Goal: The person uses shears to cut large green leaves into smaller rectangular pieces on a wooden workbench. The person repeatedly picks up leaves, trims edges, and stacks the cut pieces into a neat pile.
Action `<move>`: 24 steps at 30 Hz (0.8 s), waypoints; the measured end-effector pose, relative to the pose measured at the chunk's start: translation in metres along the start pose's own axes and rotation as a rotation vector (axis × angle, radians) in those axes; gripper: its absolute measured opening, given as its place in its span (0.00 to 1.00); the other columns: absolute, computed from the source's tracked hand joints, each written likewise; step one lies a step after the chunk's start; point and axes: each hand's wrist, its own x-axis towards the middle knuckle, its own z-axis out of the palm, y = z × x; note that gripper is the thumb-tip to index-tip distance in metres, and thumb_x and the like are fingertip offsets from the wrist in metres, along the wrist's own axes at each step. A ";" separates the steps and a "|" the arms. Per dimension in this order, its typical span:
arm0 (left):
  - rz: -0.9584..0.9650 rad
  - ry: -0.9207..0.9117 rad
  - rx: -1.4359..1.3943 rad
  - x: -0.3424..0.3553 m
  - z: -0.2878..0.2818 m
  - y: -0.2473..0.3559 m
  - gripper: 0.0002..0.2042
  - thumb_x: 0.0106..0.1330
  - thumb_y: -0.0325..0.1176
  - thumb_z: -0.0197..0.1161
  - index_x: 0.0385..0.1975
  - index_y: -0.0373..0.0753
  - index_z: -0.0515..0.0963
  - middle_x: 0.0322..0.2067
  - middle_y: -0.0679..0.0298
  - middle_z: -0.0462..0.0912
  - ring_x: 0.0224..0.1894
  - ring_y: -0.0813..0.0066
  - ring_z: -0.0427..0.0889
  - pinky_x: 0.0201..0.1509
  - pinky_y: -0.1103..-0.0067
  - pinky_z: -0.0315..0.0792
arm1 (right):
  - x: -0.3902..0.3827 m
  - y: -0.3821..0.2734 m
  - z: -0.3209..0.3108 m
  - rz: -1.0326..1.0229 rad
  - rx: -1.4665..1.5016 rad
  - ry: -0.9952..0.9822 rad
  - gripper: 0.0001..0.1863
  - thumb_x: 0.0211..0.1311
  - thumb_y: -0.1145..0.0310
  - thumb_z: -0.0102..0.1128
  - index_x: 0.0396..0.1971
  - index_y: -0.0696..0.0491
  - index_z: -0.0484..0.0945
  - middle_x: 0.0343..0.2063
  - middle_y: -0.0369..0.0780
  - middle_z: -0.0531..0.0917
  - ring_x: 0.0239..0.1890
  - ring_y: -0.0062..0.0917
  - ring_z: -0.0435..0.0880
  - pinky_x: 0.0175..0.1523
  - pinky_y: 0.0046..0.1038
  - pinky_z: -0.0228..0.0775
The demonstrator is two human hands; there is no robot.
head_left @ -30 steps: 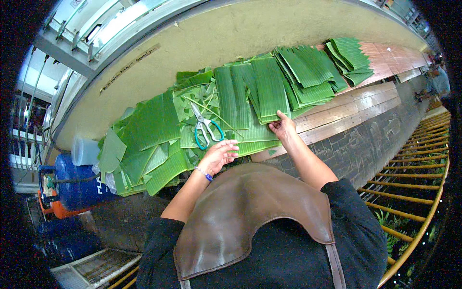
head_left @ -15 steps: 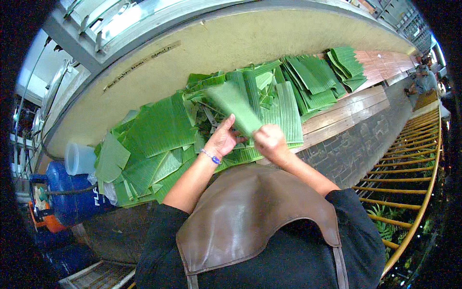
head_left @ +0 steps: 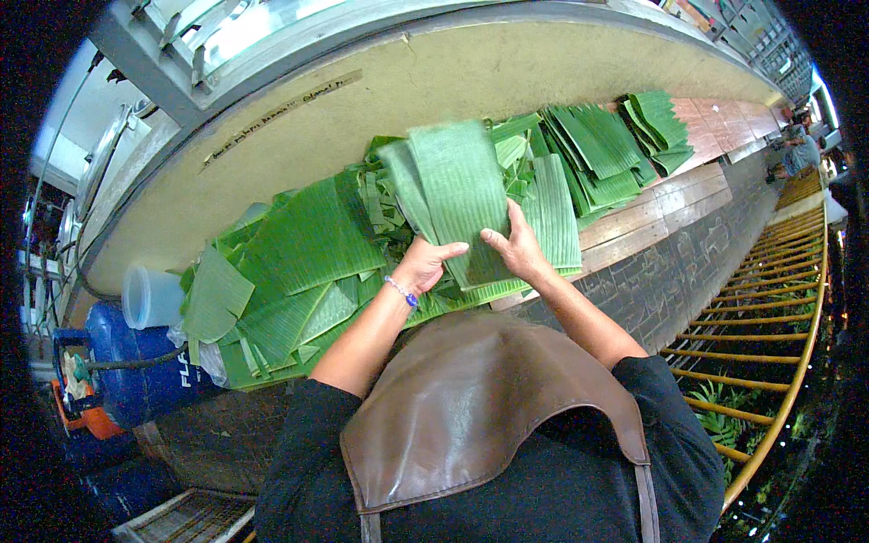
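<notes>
Between my two hands is a piece of banana leaf [head_left: 457, 199], pale green and ribbed, with a second layer showing at its left side. My left hand [head_left: 429, 265] grips its lower left edge, thumb on top and fingers underneath. On the right edge my right hand [head_left: 520, 246] holds it the same way, fingers partly hidden behind the leaf. Wide cut leaves [head_left: 294, 237] lie piled to the left. Right of the held leaf is a paler leaf [head_left: 552, 204], and past it a stack of darker leaves [head_left: 597, 149].
Behind the leaves runs a low cream wall [head_left: 434, 72]. A blue drum [head_left: 136, 362] and a translucent tub [head_left: 151, 297] stand at the left. Yellow railing [head_left: 751, 380] curves along the right. A person [head_left: 797, 152] sits far off at the upper right.
The leaf, earlier slanted and blurred in my right fist, now faces me broadside. My left hand has closed on its edge, and my right hand has shifted its grip to the right side.
</notes>
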 end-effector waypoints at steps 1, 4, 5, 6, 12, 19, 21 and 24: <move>-0.004 -0.014 0.124 0.003 0.005 0.005 0.26 0.52 0.23 0.68 0.53 0.37 0.70 0.52 0.66 0.76 0.54 0.71 0.73 0.60 0.73 0.64 | 0.001 -0.001 0.000 -0.002 0.007 0.021 0.38 0.54 0.64 0.65 0.61 0.61 0.55 0.54 0.55 0.70 0.56 0.41 0.72 0.59 0.34 0.62; 0.062 -0.078 0.403 0.019 0.017 0.015 0.26 0.49 0.25 0.71 0.51 0.36 0.72 0.49 0.66 0.77 0.51 0.72 0.73 0.59 0.74 0.65 | 0.000 -0.002 -0.010 -0.070 0.076 0.070 0.33 0.56 0.69 0.61 0.60 0.59 0.57 0.50 0.53 0.73 0.52 0.38 0.74 0.57 0.32 0.64; 0.049 -0.079 0.445 0.026 0.021 0.017 0.26 0.49 0.26 0.72 0.50 0.36 0.72 0.48 0.66 0.77 0.51 0.72 0.73 0.58 0.74 0.65 | -0.001 0.001 -0.015 -0.113 0.094 0.088 0.32 0.57 0.70 0.61 0.60 0.58 0.58 0.49 0.52 0.74 0.51 0.37 0.75 0.57 0.31 0.64; 0.051 -0.091 0.481 0.033 0.024 0.017 0.26 0.48 0.26 0.72 0.50 0.36 0.73 0.48 0.66 0.78 0.51 0.72 0.73 0.58 0.73 0.66 | 0.000 0.004 -0.015 -0.114 0.198 0.112 0.29 0.58 0.73 0.58 0.58 0.57 0.59 0.48 0.47 0.75 0.49 0.33 0.75 0.56 0.30 0.65; -0.012 -0.006 0.494 0.054 0.044 -0.007 0.22 0.50 0.20 0.68 0.47 0.31 0.73 0.41 0.64 0.81 0.41 0.77 0.77 0.48 0.79 0.71 | -0.006 0.053 -0.021 0.040 0.418 0.152 0.32 0.52 0.80 0.61 0.58 0.58 0.59 0.51 0.42 0.74 0.54 0.27 0.70 0.60 0.29 0.60; -0.005 0.100 0.537 0.047 0.044 -0.039 0.18 0.50 0.24 0.70 0.42 0.32 0.77 0.39 0.62 0.82 0.39 0.73 0.80 0.47 0.76 0.73 | -0.026 0.090 -0.010 0.074 0.519 0.137 0.35 0.51 0.82 0.59 0.61 0.56 0.57 0.53 0.42 0.72 0.56 0.28 0.69 0.61 0.29 0.59; 0.014 0.057 0.507 0.050 0.045 -0.043 0.19 0.51 0.25 0.69 0.44 0.34 0.77 0.40 0.64 0.82 0.40 0.74 0.80 0.49 0.77 0.71 | -0.027 0.089 -0.007 -0.004 0.505 0.172 0.34 0.52 0.84 0.55 0.61 0.57 0.56 0.52 0.42 0.73 0.57 0.30 0.69 0.62 0.30 0.57; -0.055 -0.015 0.615 0.058 0.045 -0.037 0.21 0.51 0.27 0.69 0.47 0.35 0.75 0.42 0.67 0.81 0.44 0.74 0.77 0.52 0.77 0.69 | -0.025 0.085 -0.010 -0.043 0.341 0.268 0.32 0.54 0.85 0.50 0.61 0.57 0.56 0.51 0.44 0.73 0.56 0.30 0.69 0.61 0.29 0.58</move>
